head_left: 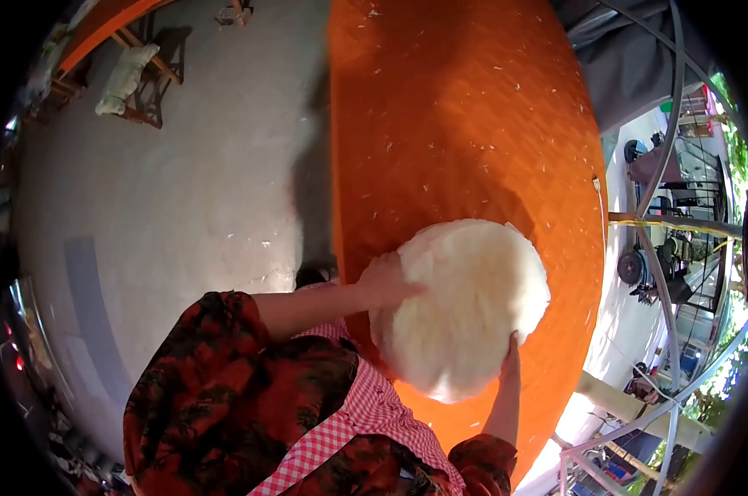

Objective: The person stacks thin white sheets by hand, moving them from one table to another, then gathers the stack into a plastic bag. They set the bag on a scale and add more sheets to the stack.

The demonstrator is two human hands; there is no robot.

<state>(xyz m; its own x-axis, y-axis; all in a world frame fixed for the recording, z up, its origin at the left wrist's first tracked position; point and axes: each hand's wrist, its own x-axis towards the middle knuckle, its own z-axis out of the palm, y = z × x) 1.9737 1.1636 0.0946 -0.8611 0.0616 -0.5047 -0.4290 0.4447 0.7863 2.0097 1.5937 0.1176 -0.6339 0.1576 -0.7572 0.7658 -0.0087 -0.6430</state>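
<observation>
A round, thick, whitish pad point(465, 314) that looks soft, like a disc of wadding, is at an orange-covered surface. My left hand point(388, 283) is at its upper left edge, fingers reaching over the top face and somewhat blurred. At the lower right rim, my right hand point(512, 354) grips the pad, a fingertip or thumb showing on the edge while the other fingers are hidden beneath or behind it. Whether the pad rests on the orange cover point(440, 140) or is slightly lifted, I cannot tell.
Small white scraps dot the orange cover. A grey floor point(192, 190) lies to the left, with a wooden stand point(146, 87) bearing a pale bundle. Metal poles point(676, 219) and parked vehicles point(634, 269) are on the right. A red-checked apron point(374, 405) covers my front.
</observation>
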